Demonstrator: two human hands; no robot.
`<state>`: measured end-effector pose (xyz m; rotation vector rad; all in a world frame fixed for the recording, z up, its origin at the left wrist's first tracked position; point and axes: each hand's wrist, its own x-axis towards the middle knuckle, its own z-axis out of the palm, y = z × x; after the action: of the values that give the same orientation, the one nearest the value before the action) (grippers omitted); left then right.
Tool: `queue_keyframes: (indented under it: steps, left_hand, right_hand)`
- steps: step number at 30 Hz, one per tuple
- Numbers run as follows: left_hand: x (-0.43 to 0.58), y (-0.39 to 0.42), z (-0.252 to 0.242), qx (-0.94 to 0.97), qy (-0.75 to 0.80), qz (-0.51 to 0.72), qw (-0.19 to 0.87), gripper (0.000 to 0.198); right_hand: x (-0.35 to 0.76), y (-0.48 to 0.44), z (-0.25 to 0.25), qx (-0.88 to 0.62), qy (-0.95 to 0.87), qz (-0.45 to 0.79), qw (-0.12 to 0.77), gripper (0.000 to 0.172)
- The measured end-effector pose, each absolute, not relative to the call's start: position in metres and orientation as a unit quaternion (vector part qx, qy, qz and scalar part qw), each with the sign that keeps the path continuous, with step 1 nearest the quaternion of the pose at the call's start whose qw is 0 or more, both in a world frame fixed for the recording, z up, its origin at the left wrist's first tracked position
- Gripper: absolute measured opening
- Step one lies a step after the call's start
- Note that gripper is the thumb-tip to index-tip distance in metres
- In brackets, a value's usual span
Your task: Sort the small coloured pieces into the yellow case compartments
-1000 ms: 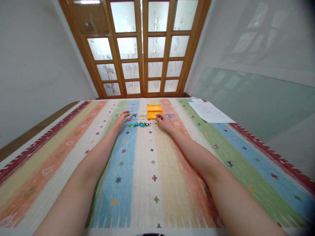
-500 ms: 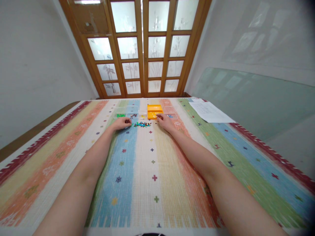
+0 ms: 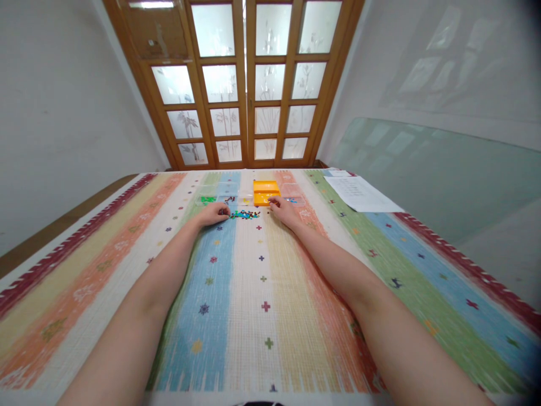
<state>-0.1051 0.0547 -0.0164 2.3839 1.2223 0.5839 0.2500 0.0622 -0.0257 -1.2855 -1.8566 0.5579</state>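
A pile of small multicoloured pieces (image 3: pixel 245 215), mostly blue, green and dark brown, lies on the tablecloth between my hands. My left hand (image 3: pixel 214 213) is at the pile's left edge, its fingers curled together in a pinch; whatever they hold is too small to tell. My right hand (image 3: pixel 282 208) rests by the front right corner of the open orange box (image 3: pixel 266 185). Its thumb and fingertips are drawn together, and anything between them is hidden. Pale small pieces lie in the orange box's near half.
Clear plastic boxes flank the orange one, holding green pieces (image 3: pixel 207 200), dark brown pieces (image 3: pixel 229 199), a few yellow pieces (image 3: pixel 245 201) and blue pieces (image 3: pixel 292 200). Printed sheets (image 3: pixel 361 193) lie at the far right of the striped tablecloth (image 3: pixel 249 282). Glazed wooden doors (image 3: pixel 249 104) stand beyond the table.
My left hand has shifted slightly right, to the edge of the pile, with its fingers a little more closed. My right hand stays almost in place by the orange box.
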Motion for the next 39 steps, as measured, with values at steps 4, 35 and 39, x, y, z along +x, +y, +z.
queue_keyframes:
  steps: [4, 35, 39]
  left_hand:
    - [-0.097, 0.055, -0.024, 0.843, 0.446, 0.238, 0.184, 0.021]
    - [-0.134, 0.073, -0.037, 0.512, 0.646, 0.529, 0.198, 0.032]
    - [-0.134, 0.072, -0.039, 0.530, 0.641, 0.519, 0.200, 0.036]
  right_hand:
    - [0.250, 0.062, -0.025, -0.510, -0.733, 0.220, 0.394, 0.029]
    - [0.249, 0.062, -0.025, -0.509, -0.736, 0.213, 0.392, 0.031]
    - [0.249, 0.063, -0.027, -0.508, -0.735, 0.214, 0.395, 0.031]
